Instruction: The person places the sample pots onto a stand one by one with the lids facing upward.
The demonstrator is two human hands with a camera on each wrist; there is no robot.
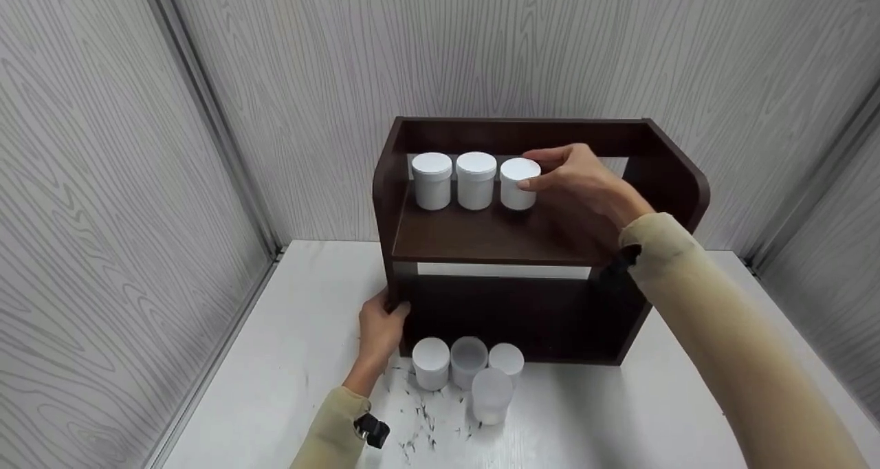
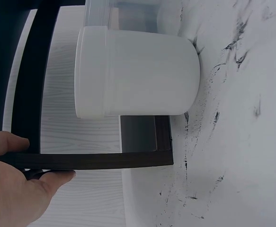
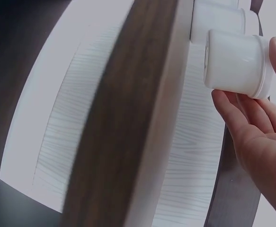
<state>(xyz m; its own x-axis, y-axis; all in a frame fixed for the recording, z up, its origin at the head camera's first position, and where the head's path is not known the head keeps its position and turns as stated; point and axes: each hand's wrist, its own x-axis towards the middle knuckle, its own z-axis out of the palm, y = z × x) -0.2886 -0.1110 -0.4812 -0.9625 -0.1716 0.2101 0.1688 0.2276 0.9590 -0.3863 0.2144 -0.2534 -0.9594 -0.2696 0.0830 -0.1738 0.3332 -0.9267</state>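
Gripped third white lidded plastic jar (image 1: 518,183) with right hand (image 1: 584,180) to extend the row, left hand (image 1: 379,328) clasping dark wooden shelf (image 1: 481,238) steady.

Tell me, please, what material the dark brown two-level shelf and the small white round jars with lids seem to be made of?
The dark brown two-level shelf looks like laminated wood board: thin flat panels, matt brown surface, faint grain. The small white round jars with lids look like opaque plastic: smooth, slightly glossy walls, moulded lids. The right hand grips one jar.
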